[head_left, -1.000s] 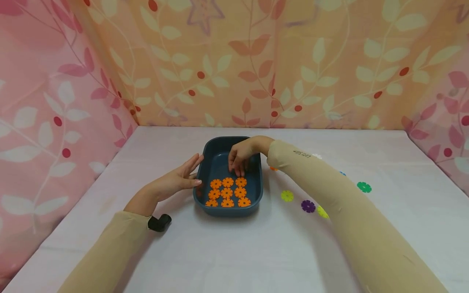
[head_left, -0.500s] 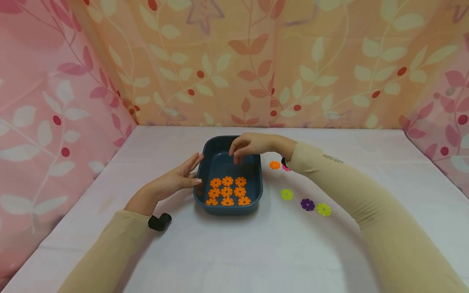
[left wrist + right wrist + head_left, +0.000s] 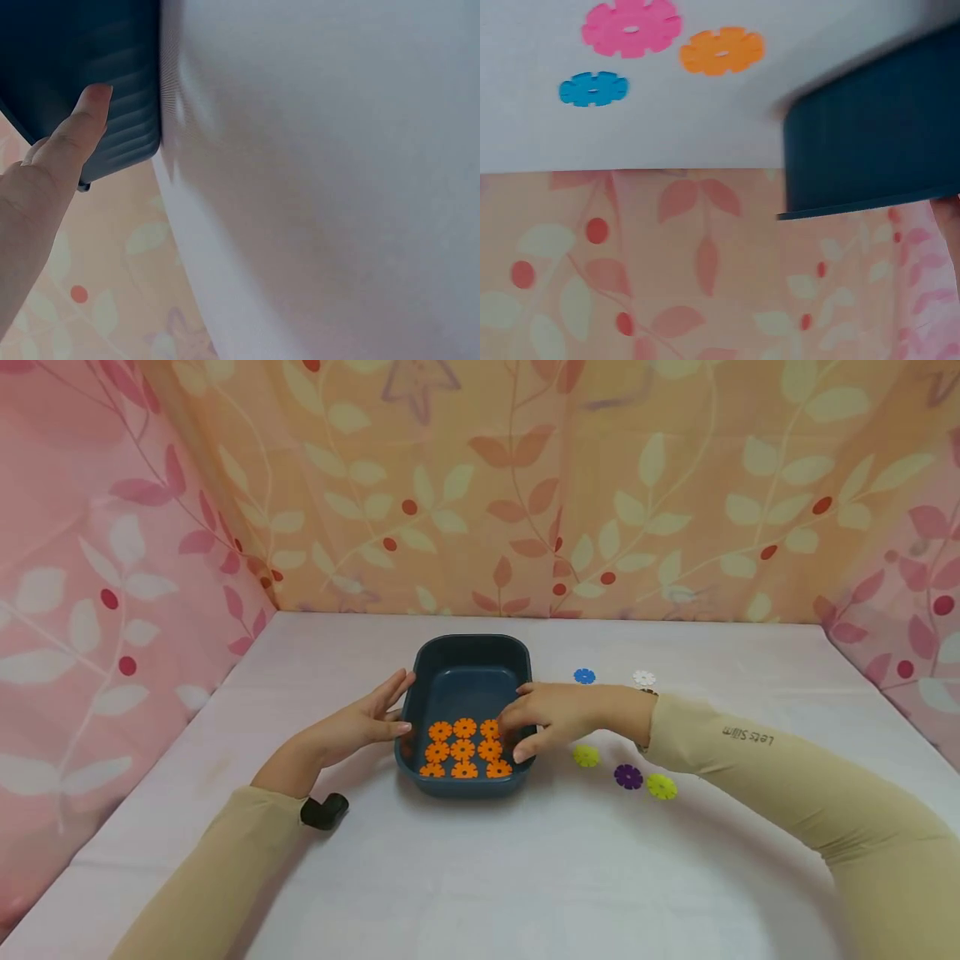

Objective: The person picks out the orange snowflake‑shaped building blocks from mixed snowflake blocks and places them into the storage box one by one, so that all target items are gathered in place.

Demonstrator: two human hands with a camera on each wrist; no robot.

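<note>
A dark blue rectangular tray stands on the white cloth. Orange notched plastic discs lie flat in rows in its near half; the far half shows bare floor. My left hand is at the tray's left side, fingers spread and mostly straight; in the left wrist view a finger lies along the ribbed outer wall. Over the right rim rests my right hand, its loosely bent fingers reaching inside beside the right-hand discs, partly covering them. No disc shows between those fingers.
Right of the tray lie loose discs: blue, white, purple, and two yellow-green, one nearer me. The right wrist view shows a pink disc and an orange disc. A patterned curtain closes the back.
My right hand has come up from beyond the far row of discs and moved right and nearer to the tray's right rim. The left hand and the discs look unchanged.
</note>
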